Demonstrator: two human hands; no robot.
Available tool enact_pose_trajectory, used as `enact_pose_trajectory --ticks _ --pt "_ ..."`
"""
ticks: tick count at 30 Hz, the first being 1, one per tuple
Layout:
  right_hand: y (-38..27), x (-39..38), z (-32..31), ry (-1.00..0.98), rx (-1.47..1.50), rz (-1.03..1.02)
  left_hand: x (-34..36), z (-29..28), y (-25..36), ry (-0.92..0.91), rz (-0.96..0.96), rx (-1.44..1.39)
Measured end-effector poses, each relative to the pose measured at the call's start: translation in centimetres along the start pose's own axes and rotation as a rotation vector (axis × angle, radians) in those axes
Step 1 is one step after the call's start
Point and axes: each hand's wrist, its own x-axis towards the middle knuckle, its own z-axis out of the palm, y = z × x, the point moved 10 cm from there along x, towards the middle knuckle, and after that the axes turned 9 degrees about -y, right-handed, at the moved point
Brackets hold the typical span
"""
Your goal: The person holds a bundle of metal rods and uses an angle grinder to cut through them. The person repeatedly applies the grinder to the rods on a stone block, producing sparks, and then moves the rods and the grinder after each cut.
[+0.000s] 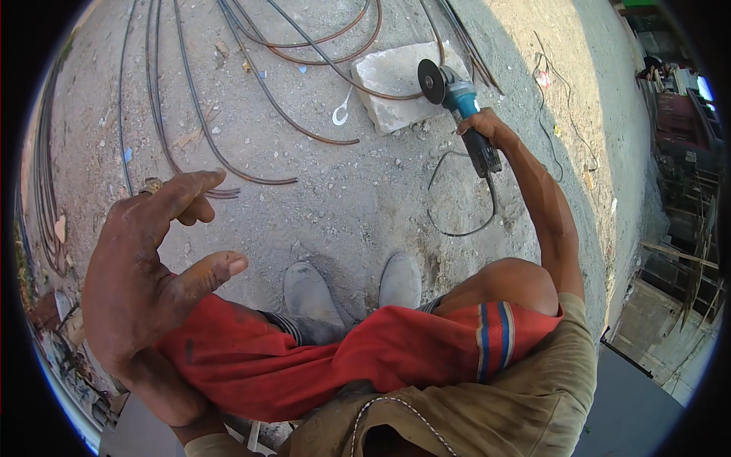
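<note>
Gripping angle grinder (480, 152), right fingers (475, 122) curled round, left fingers (196, 183) parted, pale block (396, 114) nearby

Red shorts (411, 343) at six o'clock carry blue-and-cream stripes (505, 339) toward half past four. A khaki shirt (495, 411) spreads at five o'clock; the boots (311, 293) are dusty grey.

sun brightens ground (586, 65) at right beside even shade, while fisheye edges bend into black.
</note>
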Motion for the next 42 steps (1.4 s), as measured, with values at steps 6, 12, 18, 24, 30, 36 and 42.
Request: enact_pose_trajectory --ticks 6,12,18,24,30,36,42 --pt "0.8 1.6 -0.4 0.005 -0.038 0.024 0.3 0.2 -1.0 -0.036 -0.019 -0.050" --pt "0.5 1.4 -0.1 -0.024 -0.024 0.035 0.7 0.3 -0.8 -0.051 0.026 -0.058" --pt "0.0 1.6 0.5 -0.039 -0.060 0.053 0.6 0.4 -1.1 -0.061 -0.023 -0.025" --pt "0.0 0.9 -0.3 -0.034 -0.078 0.037 0.1 0.3 -1.4 -0.045 -0.036 -0.021" --pt "0.8 1.3 -0.4 -0.015 -0.145 0.020 0.6 0.6 -1.1 -0.078 -0.036 -0.038" --pt "1.0 1.0 -1.0 -0.003 -0.223 0.065 0.0 0.3 -0.8 -0.045 -0.019 -0.013" --pt "3.5 4.1 -2.5 -0.065 -0.378 -0.120 0.1 0.3 -0.8 -0.045 0.013 -0.045"
